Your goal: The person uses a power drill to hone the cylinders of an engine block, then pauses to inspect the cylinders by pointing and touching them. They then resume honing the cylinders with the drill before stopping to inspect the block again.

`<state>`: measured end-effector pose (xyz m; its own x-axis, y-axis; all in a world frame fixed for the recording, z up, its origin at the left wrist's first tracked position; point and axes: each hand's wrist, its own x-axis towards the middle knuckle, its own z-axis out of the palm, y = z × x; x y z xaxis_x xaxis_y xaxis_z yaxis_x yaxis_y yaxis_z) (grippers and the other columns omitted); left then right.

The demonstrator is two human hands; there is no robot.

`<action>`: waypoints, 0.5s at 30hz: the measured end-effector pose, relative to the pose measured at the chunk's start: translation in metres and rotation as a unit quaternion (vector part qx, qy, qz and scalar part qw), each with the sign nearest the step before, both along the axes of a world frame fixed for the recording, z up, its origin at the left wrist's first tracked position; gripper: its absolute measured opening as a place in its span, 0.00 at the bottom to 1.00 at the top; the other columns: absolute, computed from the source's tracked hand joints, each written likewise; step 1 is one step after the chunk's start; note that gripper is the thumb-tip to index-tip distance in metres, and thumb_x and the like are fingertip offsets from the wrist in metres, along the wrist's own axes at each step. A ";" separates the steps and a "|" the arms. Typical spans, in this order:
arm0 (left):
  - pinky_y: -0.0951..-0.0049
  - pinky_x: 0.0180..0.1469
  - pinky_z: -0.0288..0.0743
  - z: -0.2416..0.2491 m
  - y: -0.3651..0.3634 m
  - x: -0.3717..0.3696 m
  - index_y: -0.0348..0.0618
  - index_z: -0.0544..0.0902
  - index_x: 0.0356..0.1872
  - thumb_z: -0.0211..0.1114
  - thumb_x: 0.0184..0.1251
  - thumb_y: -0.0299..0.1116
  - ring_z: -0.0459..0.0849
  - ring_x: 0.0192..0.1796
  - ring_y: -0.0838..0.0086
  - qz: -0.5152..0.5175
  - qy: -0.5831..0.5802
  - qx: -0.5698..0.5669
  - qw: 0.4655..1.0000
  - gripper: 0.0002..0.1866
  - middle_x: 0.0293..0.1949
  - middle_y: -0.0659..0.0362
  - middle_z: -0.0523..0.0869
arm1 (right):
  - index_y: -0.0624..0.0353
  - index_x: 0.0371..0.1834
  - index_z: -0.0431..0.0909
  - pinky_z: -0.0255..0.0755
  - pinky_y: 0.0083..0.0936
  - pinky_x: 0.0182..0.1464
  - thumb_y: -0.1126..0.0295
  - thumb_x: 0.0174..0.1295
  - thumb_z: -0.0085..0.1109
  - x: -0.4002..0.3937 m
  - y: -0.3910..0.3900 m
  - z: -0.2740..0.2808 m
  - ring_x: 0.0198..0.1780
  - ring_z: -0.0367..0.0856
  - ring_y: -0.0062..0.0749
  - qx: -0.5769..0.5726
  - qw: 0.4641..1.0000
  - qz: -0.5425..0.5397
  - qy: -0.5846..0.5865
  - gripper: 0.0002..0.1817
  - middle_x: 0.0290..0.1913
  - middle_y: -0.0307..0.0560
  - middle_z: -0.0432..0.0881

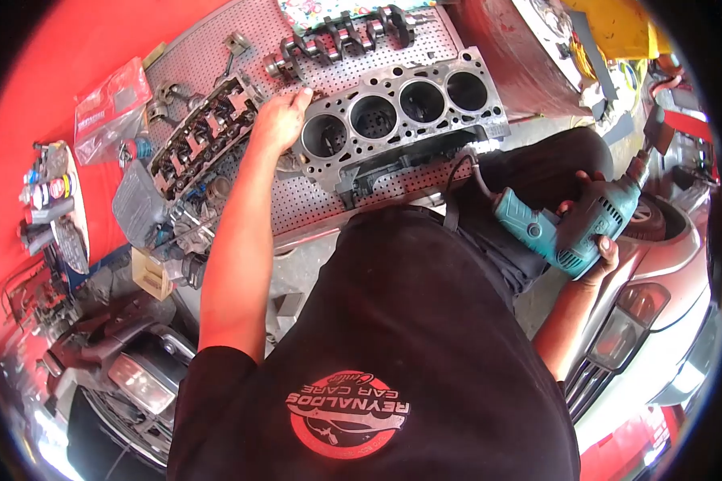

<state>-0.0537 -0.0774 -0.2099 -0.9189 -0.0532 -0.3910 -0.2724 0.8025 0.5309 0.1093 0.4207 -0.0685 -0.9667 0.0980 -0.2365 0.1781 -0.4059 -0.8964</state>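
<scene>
My left hand (281,122) is at the near left corner of a bare engine block (346,164), thumb stretched along its edge. The other fingers are folded down out of sight, and I cannot tell what they grip. Four round cylinder bores show in the block's flat top face. My right hand (600,260) is wrapped round the body of a teal power drill (590,228), held over my right thigh. Its chuck points up and right with a dark, flat-ended attachment (658,130) in it. The drill's handle points left, and a cord leaves it.
The perforated metal bench (305,204) also bears a crankshaft (349,38), a cylinder head (204,136) and loose pistons (164,100). A plastic bag (112,112) lies on the red surface at left. Cars flank me, with a headlight (140,381) at lower left and a bumper (650,297) at right.
</scene>
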 end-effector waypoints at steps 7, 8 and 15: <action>0.40 0.75 0.64 0.065 0.058 -0.017 0.54 0.62 0.82 0.77 0.54 0.61 0.73 0.76 0.52 -0.209 0.144 -0.242 0.936 0.55 0.70 0.45 0.79 | 0.63 0.84 0.49 0.83 0.39 0.52 0.51 0.43 0.74 0.010 0.001 -0.002 0.51 0.84 0.50 0.020 0.999 -0.029 -0.005 0.64 0.76 0.65 0.64; 0.31 0.74 0.59 0.068 0.075 -0.020 0.58 0.55 0.84 0.77 0.56 0.60 0.67 0.79 0.50 -0.257 0.119 -0.280 0.917 0.57 0.77 0.45 0.71 | 0.63 0.84 0.49 0.83 0.39 0.52 0.51 0.43 0.74 0.008 0.002 -0.003 0.51 0.84 0.49 0.018 0.999 -0.030 0.000 0.64 0.76 0.65 0.65; 0.23 0.72 0.55 0.041 0.118 -0.044 0.62 0.54 0.84 0.77 0.55 0.60 0.66 0.78 0.50 -0.420 0.236 -0.387 0.786 0.58 0.76 0.47 0.69 | 0.64 0.83 0.50 0.86 0.40 0.51 0.53 0.42 0.75 0.013 -0.009 0.003 0.52 0.85 0.51 0.022 0.998 -0.053 -0.008 0.64 0.74 0.66 0.66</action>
<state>-0.0975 0.0404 -0.1691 -0.7896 0.5961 -0.1454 0.6073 0.7257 -0.3233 0.1226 0.4121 -0.0653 -0.9464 0.2100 -0.2454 0.1513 -0.3833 -0.9112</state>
